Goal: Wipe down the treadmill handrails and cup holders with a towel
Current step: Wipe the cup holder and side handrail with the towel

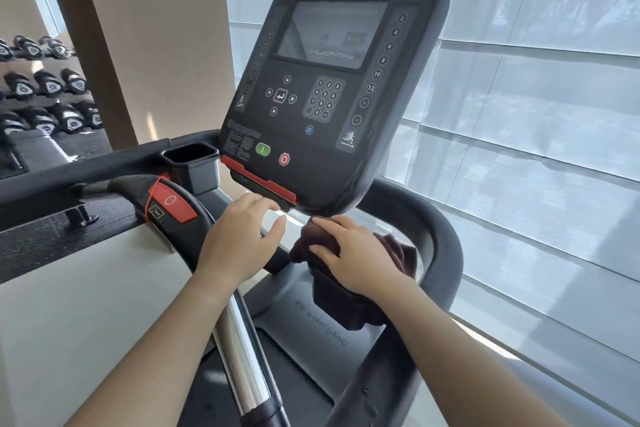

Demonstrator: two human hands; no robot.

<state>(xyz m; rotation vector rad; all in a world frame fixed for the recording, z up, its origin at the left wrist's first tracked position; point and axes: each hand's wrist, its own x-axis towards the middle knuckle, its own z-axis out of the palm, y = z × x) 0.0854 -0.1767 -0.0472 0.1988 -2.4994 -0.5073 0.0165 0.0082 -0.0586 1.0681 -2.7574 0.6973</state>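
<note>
Your right hand [349, 253] curls its fingers round the towel [306, 236] over a cup holder [332, 295]. Your left hand [242, 236] hovers, fingers loosely apart.

A wide window [540, 107] fills the right side, covered by pale translucent blinds with horizontal seams, and soft daylight comes through them, bright and even. Left of it stands a broad beige pillar [149, 28] and beyond that, at the far left, black dumbbells [45, 87] sit in rows on a rack (three rows show). A dark speckled floor [31, 250] lies below, with a plain white ledge [86, 308] nearer.
</note>
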